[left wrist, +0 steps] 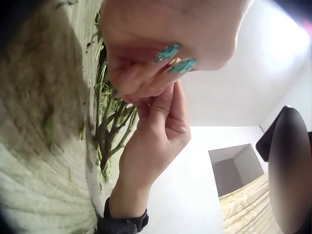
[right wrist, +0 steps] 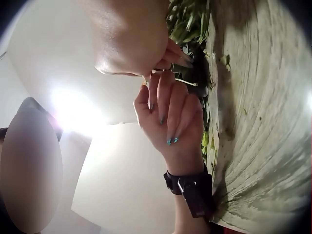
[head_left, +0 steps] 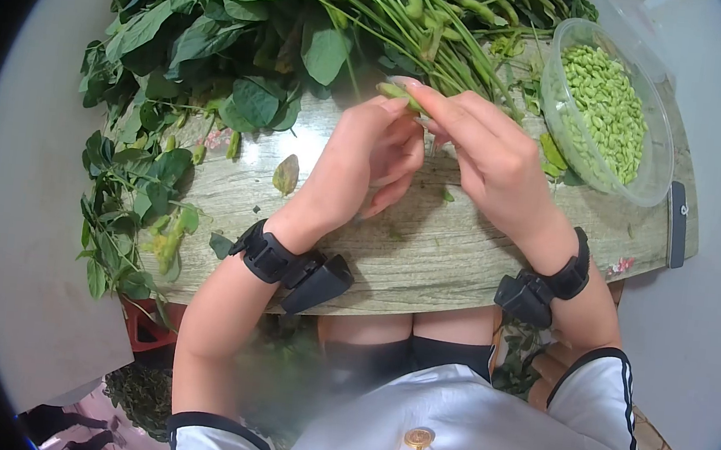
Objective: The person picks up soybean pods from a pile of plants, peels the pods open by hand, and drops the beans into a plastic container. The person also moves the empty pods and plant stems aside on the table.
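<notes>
In the head view, a green bean pod [head_left: 402, 96] is pinched between the fingertips of both hands over the table. My left hand [head_left: 366, 157] holds it with thumb and forefinger, its other fingers curled toward the palm. My right hand [head_left: 488, 142] grips the pod from the right, forefinger along it. Both wrist views show the hands meeting at the fingertips, hiding the pod. Green glitter nails show on the left hand [right wrist: 171, 119] in the right wrist view. A clear plastic bowl [head_left: 659, 182] of shelled green beans [head_left: 603, 110] stands to the right.
Leafy bean plants [head_left: 247, 46] with stems and pods heap along the far side and left of the wood-grain table [head_left: 428, 250]. Loose leaves [head_left: 286, 175] and pods lie on it. A dark strip [head_left: 677, 225] is at the right edge. A red crate [head_left: 147, 330] sits below left.
</notes>
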The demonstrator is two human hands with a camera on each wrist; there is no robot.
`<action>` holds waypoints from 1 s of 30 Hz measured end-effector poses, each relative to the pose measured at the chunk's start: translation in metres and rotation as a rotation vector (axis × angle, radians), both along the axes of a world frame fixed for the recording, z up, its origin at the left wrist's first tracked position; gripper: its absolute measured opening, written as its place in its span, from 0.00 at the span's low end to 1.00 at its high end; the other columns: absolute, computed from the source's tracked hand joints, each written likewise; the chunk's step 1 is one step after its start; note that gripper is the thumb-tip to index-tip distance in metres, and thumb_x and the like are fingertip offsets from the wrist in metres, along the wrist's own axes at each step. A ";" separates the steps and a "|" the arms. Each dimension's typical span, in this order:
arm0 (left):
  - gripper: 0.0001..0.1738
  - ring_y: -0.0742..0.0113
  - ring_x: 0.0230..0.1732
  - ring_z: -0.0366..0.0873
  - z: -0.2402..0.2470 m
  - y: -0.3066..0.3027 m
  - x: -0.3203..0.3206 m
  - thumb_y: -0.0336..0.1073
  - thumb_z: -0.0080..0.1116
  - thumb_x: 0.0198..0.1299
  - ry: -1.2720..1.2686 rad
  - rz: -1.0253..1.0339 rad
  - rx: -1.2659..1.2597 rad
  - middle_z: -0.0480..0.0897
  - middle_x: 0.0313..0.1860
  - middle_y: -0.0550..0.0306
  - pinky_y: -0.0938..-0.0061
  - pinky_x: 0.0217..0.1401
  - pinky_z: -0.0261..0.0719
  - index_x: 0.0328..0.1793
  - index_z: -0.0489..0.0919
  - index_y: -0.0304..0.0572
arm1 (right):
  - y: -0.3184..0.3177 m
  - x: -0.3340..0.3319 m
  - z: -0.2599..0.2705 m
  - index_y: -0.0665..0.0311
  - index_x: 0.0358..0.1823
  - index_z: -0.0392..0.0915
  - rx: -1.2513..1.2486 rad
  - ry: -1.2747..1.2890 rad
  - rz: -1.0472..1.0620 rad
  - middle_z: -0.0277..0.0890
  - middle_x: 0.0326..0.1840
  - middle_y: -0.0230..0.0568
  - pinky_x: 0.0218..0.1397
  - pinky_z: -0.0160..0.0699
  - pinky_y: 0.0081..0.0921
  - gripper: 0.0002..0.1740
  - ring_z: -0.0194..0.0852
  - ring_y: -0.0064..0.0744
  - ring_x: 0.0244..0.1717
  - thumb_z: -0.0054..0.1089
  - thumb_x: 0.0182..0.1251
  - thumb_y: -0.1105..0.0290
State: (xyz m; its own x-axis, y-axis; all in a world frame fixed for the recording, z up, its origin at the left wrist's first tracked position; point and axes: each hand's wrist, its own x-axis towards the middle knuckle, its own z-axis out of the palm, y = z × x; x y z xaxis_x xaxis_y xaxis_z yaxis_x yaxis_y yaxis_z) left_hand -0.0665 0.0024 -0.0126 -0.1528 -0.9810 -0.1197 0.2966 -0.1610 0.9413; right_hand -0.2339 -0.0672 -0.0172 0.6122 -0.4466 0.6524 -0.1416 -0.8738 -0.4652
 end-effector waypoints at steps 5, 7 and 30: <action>0.25 0.73 0.13 0.58 -0.001 0.000 0.000 0.56 0.30 0.69 0.094 -0.019 0.142 0.63 0.18 0.63 0.79 0.15 0.55 0.29 0.63 0.45 | -0.002 -0.002 -0.002 0.62 0.64 0.77 -0.073 0.026 0.000 0.78 0.38 0.44 0.42 0.79 0.31 0.34 0.78 0.40 0.37 0.53 0.52 0.90; 0.24 0.73 0.13 0.56 0.004 -0.001 0.000 0.56 0.30 0.69 0.114 -0.004 0.222 0.63 0.19 0.63 0.78 0.16 0.55 0.28 0.61 0.46 | -0.003 -0.004 -0.002 0.67 0.61 0.76 -0.141 0.109 0.011 0.73 0.37 0.43 0.44 0.78 0.35 0.30 0.76 0.43 0.40 0.54 0.52 0.84; 0.22 0.76 0.11 0.51 0.001 0.000 -0.010 0.53 0.33 0.68 0.226 0.080 0.343 0.62 0.20 0.66 0.80 0.14 0.50 0.33 0.65 0.43 | 0.008 0.005 -0.014 0.62 0.63 0.76 0.046 0.064 -0.086 0.79 0.37 0.45 0.41 0.80 0.31 0.29 0.81 0.40 0.38 0.56 0.58 0.85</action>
